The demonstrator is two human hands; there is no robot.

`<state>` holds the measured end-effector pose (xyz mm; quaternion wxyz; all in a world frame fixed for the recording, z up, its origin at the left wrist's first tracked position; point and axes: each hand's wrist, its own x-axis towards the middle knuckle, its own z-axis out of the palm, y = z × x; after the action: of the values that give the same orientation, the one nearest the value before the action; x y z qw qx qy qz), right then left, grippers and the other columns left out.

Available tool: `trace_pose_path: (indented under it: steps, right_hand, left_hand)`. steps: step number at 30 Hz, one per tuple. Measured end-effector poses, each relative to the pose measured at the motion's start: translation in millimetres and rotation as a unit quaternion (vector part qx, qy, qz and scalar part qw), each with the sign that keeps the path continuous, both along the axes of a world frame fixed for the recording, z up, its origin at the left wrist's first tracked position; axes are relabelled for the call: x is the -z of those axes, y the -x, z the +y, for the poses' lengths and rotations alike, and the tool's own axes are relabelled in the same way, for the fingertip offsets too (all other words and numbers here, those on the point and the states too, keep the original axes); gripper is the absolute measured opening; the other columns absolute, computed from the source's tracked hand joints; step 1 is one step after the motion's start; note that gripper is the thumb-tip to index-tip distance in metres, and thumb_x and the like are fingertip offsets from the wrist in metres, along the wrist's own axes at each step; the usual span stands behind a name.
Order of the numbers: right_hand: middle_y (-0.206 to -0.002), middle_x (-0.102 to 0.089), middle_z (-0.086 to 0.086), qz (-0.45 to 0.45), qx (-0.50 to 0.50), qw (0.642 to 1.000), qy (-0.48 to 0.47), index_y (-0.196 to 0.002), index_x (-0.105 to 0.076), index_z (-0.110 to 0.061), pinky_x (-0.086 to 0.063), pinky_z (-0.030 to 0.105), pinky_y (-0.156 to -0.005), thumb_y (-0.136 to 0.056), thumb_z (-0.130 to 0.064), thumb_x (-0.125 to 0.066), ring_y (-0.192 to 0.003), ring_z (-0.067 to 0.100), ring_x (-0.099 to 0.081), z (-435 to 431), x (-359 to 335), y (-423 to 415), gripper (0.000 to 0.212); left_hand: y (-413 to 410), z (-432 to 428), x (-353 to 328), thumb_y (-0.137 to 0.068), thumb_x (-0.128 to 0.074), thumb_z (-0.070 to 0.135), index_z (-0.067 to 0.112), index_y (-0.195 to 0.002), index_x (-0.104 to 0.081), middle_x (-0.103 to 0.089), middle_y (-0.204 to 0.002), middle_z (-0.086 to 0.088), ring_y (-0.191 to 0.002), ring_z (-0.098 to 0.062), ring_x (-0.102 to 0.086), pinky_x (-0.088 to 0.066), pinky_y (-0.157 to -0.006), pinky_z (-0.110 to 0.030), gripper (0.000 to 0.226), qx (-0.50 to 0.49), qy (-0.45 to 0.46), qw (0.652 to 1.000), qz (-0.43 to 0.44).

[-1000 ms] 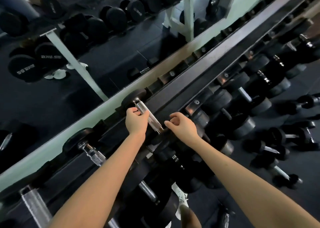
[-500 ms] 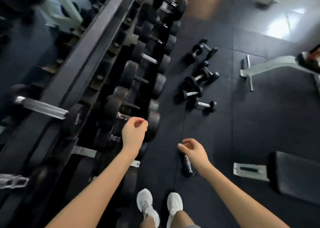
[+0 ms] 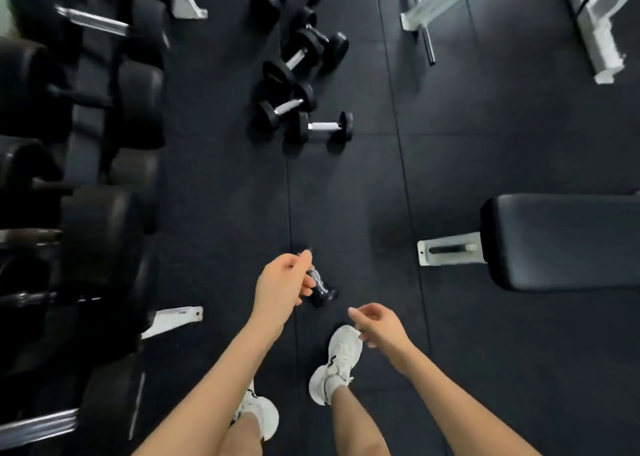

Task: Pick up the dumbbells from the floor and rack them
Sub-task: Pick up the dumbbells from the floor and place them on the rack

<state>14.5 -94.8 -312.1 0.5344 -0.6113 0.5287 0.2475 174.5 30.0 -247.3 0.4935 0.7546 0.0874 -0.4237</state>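
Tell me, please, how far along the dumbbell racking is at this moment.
Done: many racked dumbbells sit in the rack on the left. In hand: nothing; the left hand and right hand are empty, the left one overlapping a small dumbbell that lies on the floor by the feet. Left: that one, plus a cluster of dumbbells farther ahead.

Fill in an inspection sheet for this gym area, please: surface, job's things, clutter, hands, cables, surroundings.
Surface: black rubber floor, tile seams visible.
Job's things: small dumbbell lies on the floor, partly hidden behind the left hand; loose dumbbells grouped further ahead; rack at left, loaded with dumbbells, blurred.
Clutter: nothing seen.
Grippers: left hand loosely curled, holds nothing; right hand loosely curled, holds nothing.
Cables: nothing seen.
Surroundings: padded bench at right; white frame at top right.
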Motion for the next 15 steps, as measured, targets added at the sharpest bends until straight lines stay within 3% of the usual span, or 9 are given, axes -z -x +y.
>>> trace_pose_path:
  steps: [2,6,9,15]
  right_hand:
    - [-0.085,-0.069,-0.005,0.008,-0.016,1.0,0.004,-0.102,-0.065,-0.016,-0.049,0.029,-0.066,-0.075,-0.054,-0.067,-0.066,0.011,-0.063,-17.1,52.5,2.0,0.046]
    - [-0.105,-0.067,-0.009,0.026,-0.06,0.998,0.009,-0.111,-0.061,-0.023,-0.05,0.034,-0.092,-0.076,-0.06,-0.064,-0.098,0.015,-0.066,-35.3,155.8,-0.7,0.051]
    - [-0.109,-0.063,-0.011,0.037,-0.106,0.994,0.015,-0.117,-0.058,-0.023,-0.045,0.028,-0.092,-0.078,-0.06,-0.062,-0.107,0.013,-0.061,-38.7,228.8,-9.8,0.054]
    - [-0.123,-0.064,-0.003,0.035,-0.2,0.977,0.063,-0.131,-0.051,-0.021,-0.047,0.033,-0.094,-0.077,-0.062,-0.062,-0.116,0.018,-0.056,-39.5,384.3,-35.9,0.069]
  left_hand:
    - [4.5,-20.3,56.4,-0.092,-0.048,0.041,0.013,-0.08,-0.062,-0.069,-0.065,-0.002,-0.056,-0.014,-0.058,-0.039,-0.052,-0.025,0.034,-0.002,-0.038,0.999,-0.006]
    - [14.9,-42.7,180.7,-0.093,-0.038,0.048,0.016,-0.081,-0.058,-0.071,-0.066,-0.003,-0.057,-0.017,-0.059,-0.036,-0.056,-0.03,0.04,-0.01,-0.13,0.991,0.03]
    - [20.9,-53.4,270.5,-0.094,-0.031,0.051,0.015,-0.083,-0.057,-0.071,-0.07,-0.004,-0.06,-0.019,-0.061,-0.038,-0.063,-0.031,0.046,0.006,-0.179,0.982,0.056]
    - [22.9,-66.4,437.4,-0.09,-0.025,0.061,0.016,-0.078,-0.056,-0.07,-0.083,-0.006,-0.083,-0.029,-0.065,-0.053,-0.084,-0.042,0.056,0.071,-0.233,0.969,0.031]
